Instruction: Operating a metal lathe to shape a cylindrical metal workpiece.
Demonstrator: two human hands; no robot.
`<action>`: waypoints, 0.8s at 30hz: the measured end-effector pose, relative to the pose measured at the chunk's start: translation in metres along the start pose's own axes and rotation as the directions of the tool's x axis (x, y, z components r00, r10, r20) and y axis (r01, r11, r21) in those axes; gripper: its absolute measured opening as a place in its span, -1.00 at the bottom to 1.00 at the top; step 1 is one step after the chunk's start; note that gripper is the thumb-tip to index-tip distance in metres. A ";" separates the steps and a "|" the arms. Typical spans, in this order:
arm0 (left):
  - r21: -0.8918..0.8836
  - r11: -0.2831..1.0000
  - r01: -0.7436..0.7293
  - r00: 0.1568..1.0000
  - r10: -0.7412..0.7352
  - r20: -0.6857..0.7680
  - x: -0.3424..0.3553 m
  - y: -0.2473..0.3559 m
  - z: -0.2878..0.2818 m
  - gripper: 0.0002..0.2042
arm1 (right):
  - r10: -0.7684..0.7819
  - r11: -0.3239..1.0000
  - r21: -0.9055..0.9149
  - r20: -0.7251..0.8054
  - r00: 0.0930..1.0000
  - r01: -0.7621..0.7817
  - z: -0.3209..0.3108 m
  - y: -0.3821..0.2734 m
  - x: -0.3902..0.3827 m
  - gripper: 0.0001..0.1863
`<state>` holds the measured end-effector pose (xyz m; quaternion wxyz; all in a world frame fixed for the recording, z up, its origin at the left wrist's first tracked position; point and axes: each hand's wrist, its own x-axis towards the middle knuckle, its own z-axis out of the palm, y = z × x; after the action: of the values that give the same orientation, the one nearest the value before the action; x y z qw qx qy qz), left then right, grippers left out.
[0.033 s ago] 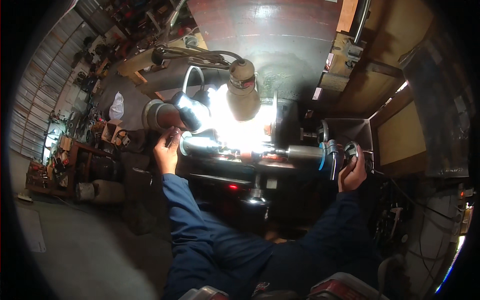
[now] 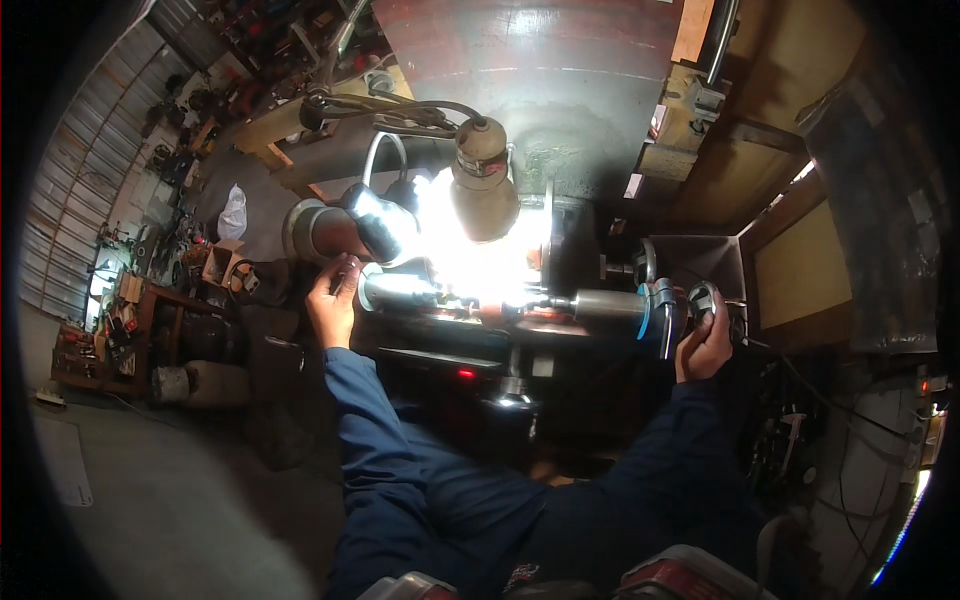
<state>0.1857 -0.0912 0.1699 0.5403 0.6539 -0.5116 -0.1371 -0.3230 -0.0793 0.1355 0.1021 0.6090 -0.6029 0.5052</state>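
Observation:
My left hand [image 2: 333, 305] is raised at the left end of the bench machine, thumb and fingertips pinched together. What they hold, if anything, is too small and dark to make out. Beside those fingers is a shiny metal cylinder [image 2: 395, 288] with a pale flange. On the machine's right end, my right hand [image 2: 706, 348] is closed around a round metal handwheel [image 2: 703, 298]. Left of that wheel are a clamp lever [image 2: 667, 340], a blue ring [image 2: 644, 313] and a grey metal sleeve [image 2: 608, 306]. Glare hides much of the middle of the machine.
A work lamp [image 2: 484, 185] hangs over the machine, its cable running left. Behind the left hand a second lamp head [image 2: 383, 225] leans near a wide cylindrical housing [image 2: 322, 232]. A metal tray [image 2: 700, 255] is at the right. Cluttered shelves [image 2: 135, 325] stand far left.

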 end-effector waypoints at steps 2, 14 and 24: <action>-0.154 0.988 0.021 1.000 -0.020 0.005 0.002 -0.011 -0.002 -0.67 | -0.047 0.999 -0.008 -0.025 0.999 0.047 0.001 0.003 -0.001 -0.69; -0.030 0.998 0.046 0.999 -0.046 0.018 -0.001 0.000 -0.004 -0.67 | 0.141 0.987 -0.123 0.311 0.940 -0.108 -0.012 -0.007 0.035 -0.71; -0.070 0.996 0.049 0.999 -0.048 0.010 -0.002 -0.006 -0.004 -0.68 | 0.320 0.936 -0.290 0.454 0.832 -0.202 -0.008 -0.006 0.058 -0.76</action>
<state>0.1904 -0.0882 0.1657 0.5574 0.6461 -0.4926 -0.1708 -0.3360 -0.1083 0.1853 -0.0562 0.6132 -0.7407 0.2686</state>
